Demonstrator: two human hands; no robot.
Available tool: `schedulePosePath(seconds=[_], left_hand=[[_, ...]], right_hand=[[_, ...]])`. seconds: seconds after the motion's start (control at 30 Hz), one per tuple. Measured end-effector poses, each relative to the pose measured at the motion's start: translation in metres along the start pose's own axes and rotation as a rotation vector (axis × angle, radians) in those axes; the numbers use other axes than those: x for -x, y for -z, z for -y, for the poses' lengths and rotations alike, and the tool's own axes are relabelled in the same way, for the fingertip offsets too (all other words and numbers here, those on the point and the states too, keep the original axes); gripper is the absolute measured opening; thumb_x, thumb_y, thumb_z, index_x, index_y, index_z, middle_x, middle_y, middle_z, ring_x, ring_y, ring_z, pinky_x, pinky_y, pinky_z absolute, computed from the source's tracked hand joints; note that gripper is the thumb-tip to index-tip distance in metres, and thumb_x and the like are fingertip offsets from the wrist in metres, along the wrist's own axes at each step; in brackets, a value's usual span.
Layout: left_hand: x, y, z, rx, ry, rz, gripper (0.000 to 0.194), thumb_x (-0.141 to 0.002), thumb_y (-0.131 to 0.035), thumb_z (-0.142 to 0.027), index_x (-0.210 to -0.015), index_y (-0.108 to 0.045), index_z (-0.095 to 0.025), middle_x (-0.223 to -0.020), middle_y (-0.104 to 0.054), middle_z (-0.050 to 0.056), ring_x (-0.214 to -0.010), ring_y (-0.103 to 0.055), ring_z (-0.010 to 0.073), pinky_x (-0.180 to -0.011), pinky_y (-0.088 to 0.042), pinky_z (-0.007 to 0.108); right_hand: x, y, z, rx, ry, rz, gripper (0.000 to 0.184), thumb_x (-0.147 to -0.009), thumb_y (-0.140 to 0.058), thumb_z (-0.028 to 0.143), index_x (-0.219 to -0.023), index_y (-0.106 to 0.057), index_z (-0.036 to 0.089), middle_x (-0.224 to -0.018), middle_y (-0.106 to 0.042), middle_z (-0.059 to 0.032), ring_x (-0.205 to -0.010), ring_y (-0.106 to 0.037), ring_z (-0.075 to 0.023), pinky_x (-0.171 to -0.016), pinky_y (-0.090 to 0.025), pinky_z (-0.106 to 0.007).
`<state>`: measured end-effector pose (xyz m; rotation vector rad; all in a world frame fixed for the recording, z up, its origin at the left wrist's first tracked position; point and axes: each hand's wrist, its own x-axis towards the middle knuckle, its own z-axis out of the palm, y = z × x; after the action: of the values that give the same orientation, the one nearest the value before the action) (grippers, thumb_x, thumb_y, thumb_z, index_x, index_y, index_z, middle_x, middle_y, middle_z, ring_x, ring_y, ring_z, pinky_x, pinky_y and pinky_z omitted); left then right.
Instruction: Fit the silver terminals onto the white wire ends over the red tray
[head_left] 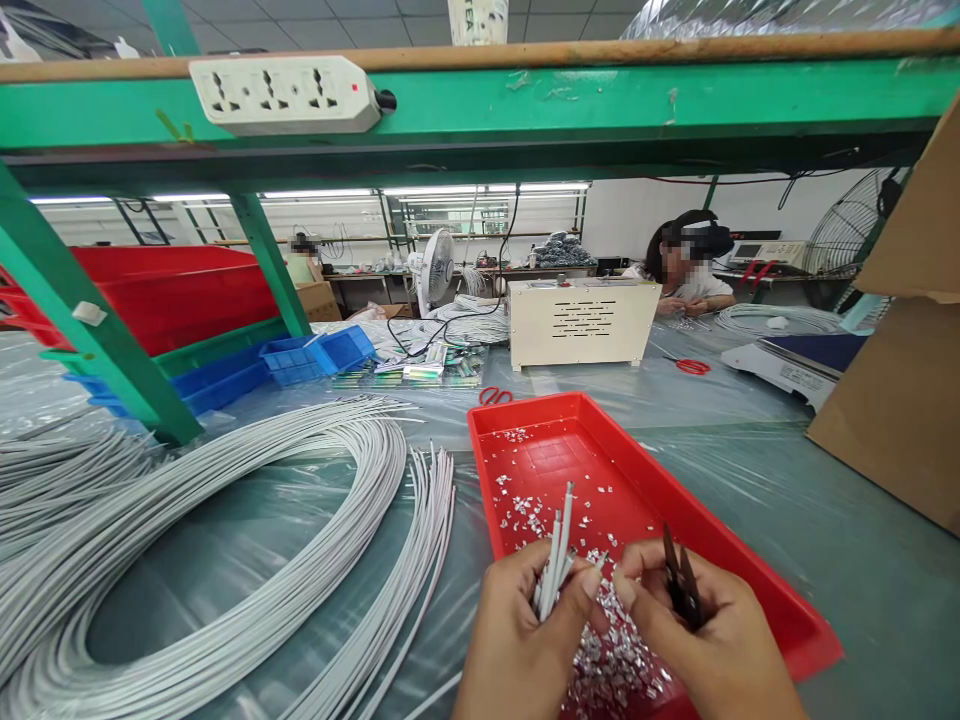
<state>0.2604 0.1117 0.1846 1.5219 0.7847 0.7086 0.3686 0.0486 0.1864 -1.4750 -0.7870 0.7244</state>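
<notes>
My left hand [529, 620] is closed round several white cables [555, 565], their stripped tips pointing up. In my right hand [694, 620] are small dark scissors [681, 580], blades up and slightly apart. The thumb and forefinger of that hand pinch close to a cable end beside my left thumb; what lies between the fingertips is too small to make out. Both hands are over a red tray [667, 475] strewn with silvery foil scraps [619, 650].
Coiled white cables [375, 470] lie on the left of the plastic-covered table. Beyond the tray stand a cream metal box [581, 322], red-handled scissors [495, 396] and blue bins [341, 350]. A cardboard box [892, 400] borders the right. A green shelf beam [525, 95] crosses overhead; another person [686, 265] sits opposite.
</notes>
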Motion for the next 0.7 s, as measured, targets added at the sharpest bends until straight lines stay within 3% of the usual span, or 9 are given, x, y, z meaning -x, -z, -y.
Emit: schedulePosePath(seconds=[0.23,0.53,0.7], left_hand=[[0.0002,0.0015,-0.0008,0.018,0.000,0.036,0.039,-0.078,-0.049,-0.051,-0.065,-0.054,-0.014,-0.060,-0.053,0.002,-0.058,-0.043,0.0115,-0.055,-0.030,0.024],[0.0011,0.0003,0.0010,-0.012,-0.016,0.033,0.033,-0.078,-0.051,-0.044,-0.065,-0.056,-0.014,-0.056,-0.051,0.000,-0.056,-0.043,0.0108,-0.053,-0.029,0.023],[-0.0001,0.0003,0.0014,-0.014,-0.019,0.031,0.032,-0.078,-0.051,-0.042,-0.064,-0.056,-0.014,-0.056,-0.050,0.000,-0.055,-0.041,0.0101,-0.055,-0.030,0.024]], right_hand=[[-0.0034,0.0008,-0.0040,-0.013,0.008,-0.041,0.027,-0.059,-0.061,0.044,-0.060,-0.058,0.017,-0.048,-0.028,0.0061,-0.048,-0.024,-0.0094,-0.050,-0.019,-0.024],[-0.0034,-0.0007,-0.0027,-0.071,-0.003,-0.030,0.028,-0.057,-0.064,0.042,-0.060,-0.057,0.015,-0.044,-0.030,0.0073,-0.046,-0.022,-0.0079,-0.048,-0.016,-0.024],[-0.0028,-0.0016,-0.0001,-0.117,0.007,-0.012,0.025,-0.057,-0.064,0.039,-0.056,-0.057,0.016,-0.042,-0.041,0.0050,-0.044,-0.030,-0.0077,-0.048,-0.019,-0.023]])
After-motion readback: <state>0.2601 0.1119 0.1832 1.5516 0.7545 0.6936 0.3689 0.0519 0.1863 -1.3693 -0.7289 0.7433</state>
